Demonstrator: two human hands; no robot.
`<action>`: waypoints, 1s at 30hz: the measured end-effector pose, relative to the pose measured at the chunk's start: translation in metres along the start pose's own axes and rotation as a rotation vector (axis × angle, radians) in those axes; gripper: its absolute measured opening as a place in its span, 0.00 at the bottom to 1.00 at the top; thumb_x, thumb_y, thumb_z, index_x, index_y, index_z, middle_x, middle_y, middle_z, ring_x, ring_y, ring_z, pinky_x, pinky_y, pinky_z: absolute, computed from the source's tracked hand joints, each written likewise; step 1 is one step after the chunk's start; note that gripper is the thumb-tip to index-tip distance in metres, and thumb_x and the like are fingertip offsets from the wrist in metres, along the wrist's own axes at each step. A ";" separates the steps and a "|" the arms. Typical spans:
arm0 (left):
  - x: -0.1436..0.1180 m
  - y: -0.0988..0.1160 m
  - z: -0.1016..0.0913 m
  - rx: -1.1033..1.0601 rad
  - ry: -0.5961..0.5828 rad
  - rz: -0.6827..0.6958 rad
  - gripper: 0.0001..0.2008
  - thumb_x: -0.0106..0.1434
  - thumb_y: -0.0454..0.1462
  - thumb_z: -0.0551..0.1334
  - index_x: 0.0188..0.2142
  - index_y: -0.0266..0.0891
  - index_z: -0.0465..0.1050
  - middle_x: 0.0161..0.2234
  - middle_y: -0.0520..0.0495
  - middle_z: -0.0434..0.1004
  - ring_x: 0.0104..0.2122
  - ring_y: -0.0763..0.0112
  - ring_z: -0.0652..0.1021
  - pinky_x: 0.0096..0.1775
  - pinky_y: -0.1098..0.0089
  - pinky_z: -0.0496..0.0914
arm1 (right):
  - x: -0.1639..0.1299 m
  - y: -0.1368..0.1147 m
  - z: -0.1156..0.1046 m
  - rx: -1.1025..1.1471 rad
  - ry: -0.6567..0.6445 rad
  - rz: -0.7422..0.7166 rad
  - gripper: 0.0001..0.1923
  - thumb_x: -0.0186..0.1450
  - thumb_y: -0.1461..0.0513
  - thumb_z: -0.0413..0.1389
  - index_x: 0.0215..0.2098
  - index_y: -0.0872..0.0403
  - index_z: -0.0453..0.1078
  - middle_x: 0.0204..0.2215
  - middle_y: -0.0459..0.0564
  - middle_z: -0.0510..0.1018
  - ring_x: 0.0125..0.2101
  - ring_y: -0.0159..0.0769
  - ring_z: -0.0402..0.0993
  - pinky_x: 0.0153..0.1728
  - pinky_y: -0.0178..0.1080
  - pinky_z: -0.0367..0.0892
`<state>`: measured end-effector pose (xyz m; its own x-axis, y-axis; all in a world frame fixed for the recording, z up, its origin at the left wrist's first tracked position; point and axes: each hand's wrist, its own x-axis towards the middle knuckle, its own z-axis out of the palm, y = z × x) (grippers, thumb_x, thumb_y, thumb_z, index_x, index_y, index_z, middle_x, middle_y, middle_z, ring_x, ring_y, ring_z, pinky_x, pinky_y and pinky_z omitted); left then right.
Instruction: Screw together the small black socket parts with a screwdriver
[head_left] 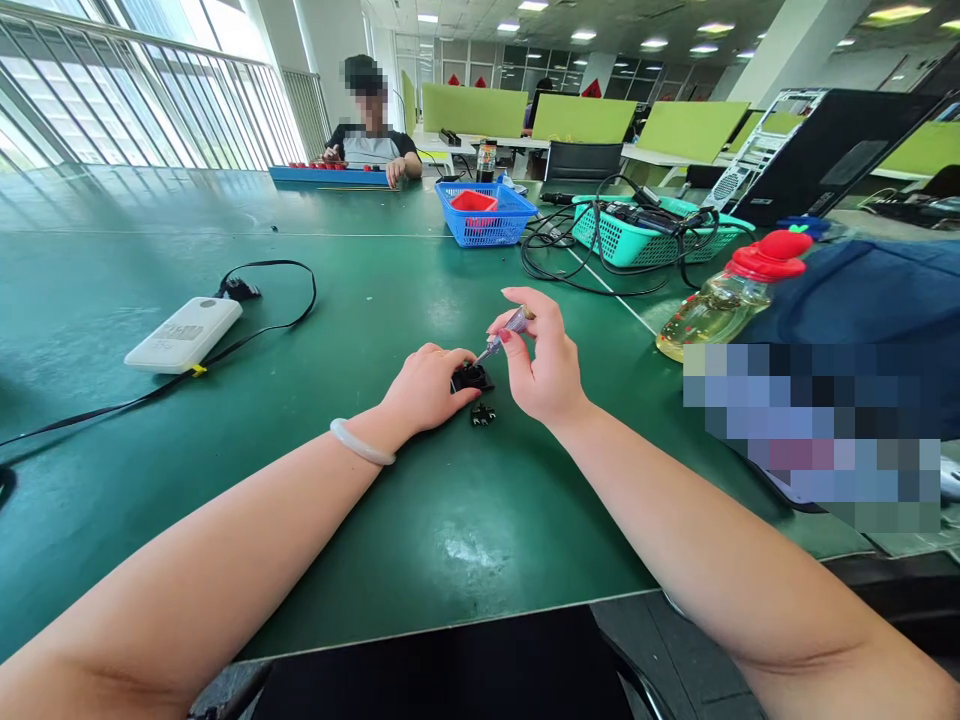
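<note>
My left hand (426,388) rests on the green table (420,520) and pins a small black part (472,377) under its fingertips. My right hand (544,360) grips a thin clear-handled screwdriver (504,333), tilted with its tip down on that black part. A second small black piece (483,414) lies loose on the table just in front of the two hands. A pale bangle circles my left wrist.
A white power bank (184,334) with a black cable lies at left. A blue basket (486,214) and a teal basket (645,234) with cables stand behind. A red-capped bottle (731,296) lies at right. A person sits at the far end.
</note>
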<state>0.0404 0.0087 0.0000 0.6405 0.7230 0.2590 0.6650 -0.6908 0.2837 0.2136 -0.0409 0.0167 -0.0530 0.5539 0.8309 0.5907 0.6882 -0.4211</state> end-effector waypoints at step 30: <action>-0.011 -0.007 -0.002 0.365 0.082 -0.207 0.17 0.67 0.36 0.52 0.47 0.40 0.77 0.51 0.33 0.72 0.50 0.47 0.74 0.50 0.48 0.69 | -0.004 0.058 -0.002 0.102 0.237 0.183 0.17 0.74 0.56 0.46 0.60 0.47 0.56 0.38 0.50 0.78 0.38 0.39 0.78 0.43 0.46 0.75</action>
<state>0.0283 0.0055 -0.0031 0.4567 0.8347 0.3076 0.8779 -0.4788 -0.0041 0.2500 -0.0044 -0.0104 0.2435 0.5564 0.7944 0.4885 0.6373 -0.5960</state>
